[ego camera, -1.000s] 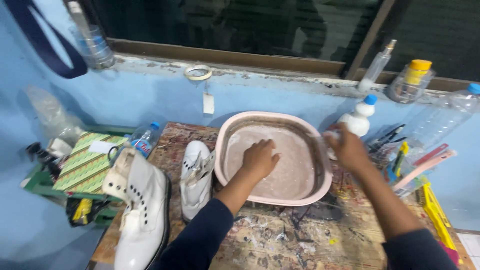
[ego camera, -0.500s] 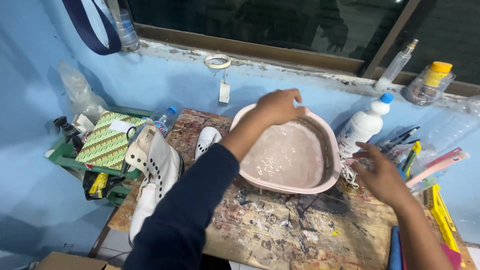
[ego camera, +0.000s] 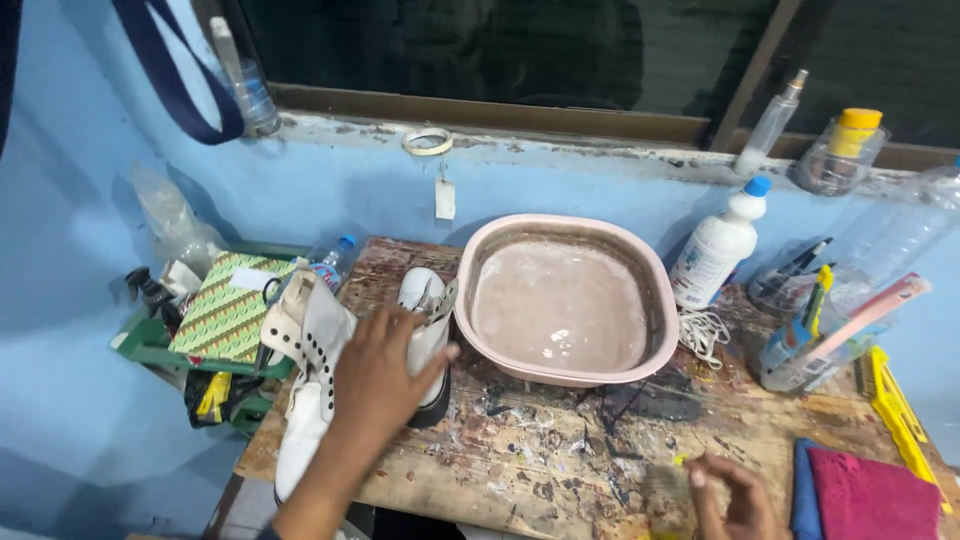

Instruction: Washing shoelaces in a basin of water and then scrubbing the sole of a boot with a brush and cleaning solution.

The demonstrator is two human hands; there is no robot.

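Now two white boots (ego camera: 330,370) — left hand (ego camera: 385,375) spread atop, right hand (ego camera: 735,495) loosely curled, empty — one pink basin (ego camera: 665,350).

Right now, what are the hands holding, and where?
The left hand lies on the white shoes, between the two, but a real grip cannot be told. The right hand holds nothing clear; a blurry brush-like thing sits beside its fingers.

Left hand (ego camera: 385,375) on white boots (ego camera: 330,360) beside pink basin (ego camera: 565,305) of murky water.
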